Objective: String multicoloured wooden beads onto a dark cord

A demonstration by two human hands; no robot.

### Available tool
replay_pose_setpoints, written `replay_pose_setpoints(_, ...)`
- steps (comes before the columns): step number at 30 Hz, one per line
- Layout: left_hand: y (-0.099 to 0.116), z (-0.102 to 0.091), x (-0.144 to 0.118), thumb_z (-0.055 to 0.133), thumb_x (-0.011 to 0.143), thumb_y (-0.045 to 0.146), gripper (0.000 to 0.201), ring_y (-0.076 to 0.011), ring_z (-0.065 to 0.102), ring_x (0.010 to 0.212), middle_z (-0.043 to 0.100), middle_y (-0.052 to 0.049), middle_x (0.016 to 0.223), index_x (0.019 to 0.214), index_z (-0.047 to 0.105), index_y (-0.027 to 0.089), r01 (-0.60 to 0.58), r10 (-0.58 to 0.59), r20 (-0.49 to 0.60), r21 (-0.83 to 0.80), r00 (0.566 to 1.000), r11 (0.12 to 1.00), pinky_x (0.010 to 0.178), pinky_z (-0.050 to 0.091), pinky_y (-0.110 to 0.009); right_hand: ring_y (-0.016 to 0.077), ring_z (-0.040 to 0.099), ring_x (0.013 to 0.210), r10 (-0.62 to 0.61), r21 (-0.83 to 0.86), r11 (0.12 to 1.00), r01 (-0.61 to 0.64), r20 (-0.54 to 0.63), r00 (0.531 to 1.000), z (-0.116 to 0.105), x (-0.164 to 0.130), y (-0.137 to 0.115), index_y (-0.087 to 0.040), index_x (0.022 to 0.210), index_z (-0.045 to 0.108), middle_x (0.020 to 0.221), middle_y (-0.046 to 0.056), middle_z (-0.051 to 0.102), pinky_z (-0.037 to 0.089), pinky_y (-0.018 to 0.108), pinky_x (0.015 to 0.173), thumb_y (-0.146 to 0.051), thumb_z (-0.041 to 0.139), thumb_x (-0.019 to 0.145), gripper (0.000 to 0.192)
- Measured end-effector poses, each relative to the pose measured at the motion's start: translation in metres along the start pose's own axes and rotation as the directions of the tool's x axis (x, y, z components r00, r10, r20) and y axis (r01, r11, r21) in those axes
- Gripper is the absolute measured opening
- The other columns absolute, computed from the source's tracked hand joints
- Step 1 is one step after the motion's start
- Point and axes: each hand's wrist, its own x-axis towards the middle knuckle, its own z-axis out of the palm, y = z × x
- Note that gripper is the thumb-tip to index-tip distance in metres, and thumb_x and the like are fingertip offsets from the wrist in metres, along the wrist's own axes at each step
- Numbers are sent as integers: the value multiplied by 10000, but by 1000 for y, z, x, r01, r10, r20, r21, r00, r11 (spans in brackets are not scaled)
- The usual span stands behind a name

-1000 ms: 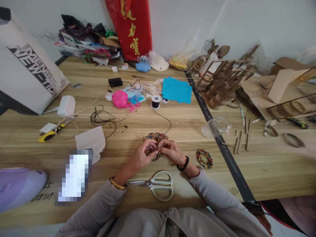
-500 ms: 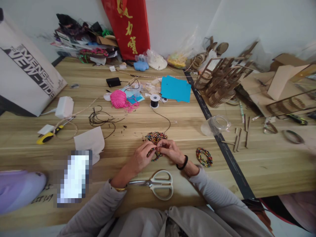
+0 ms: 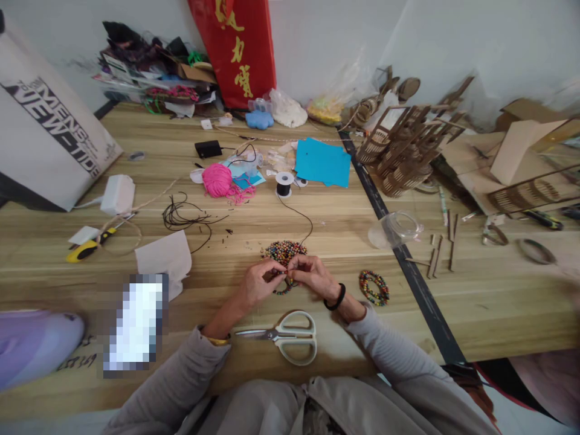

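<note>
Together, left hand (image 3: pixel 259 284) and right hand (image 3: pixel 310 275), fingertips pinched on a strand of beads (image 3: pixel 283 287) over the bead pile (image 3: pixel 284 249)

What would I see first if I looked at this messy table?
Probably the red banner with gold writing against the back wall, and the pink yarn ball mid-table. Up close, the left hand and right hand pinch a beaded string beside a bead pile.

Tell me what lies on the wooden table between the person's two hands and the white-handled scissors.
In the head view, nothing: only bare wooden table shows between the left hand, the right hand and the white-handled scissors.
</note>
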Motion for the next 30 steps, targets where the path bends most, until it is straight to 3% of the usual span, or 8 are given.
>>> replay_pose_setpoints(6,7,-5,3,634,752,187,76,-125,613,627,695,-34,721,802,666,141,168,-150,110,-189,983,967,592,472,-211,49,437,443,25,49,998,-27,26,999,-2,0,2,-147,687,591,541,-48,545,362,165,426,-277,700,684,170)
replay_pose_setpoints(13,10,-6,4,619,738,152,83,-130,627,663,688,-41,740,817,641,138,147,-117,147,-218,982,965,620,485,-213,49,451,453,21,62,998,-25,77,997,-5,1,3,-138,695,605,551,-39,571,376,158,431,-305,716,695,200)
replay_pose_setpoints(30,8,-4,3,615,738,160,54,-113,598,611,649,-23,697,789,610,139,140,-114,133,-204,984,969,594,473,-201,57,480,489,-5,68,998,-1,81,997,-4,0,6,-146,764,599,608,-30,597,403,169,458,-369,734,712,266)
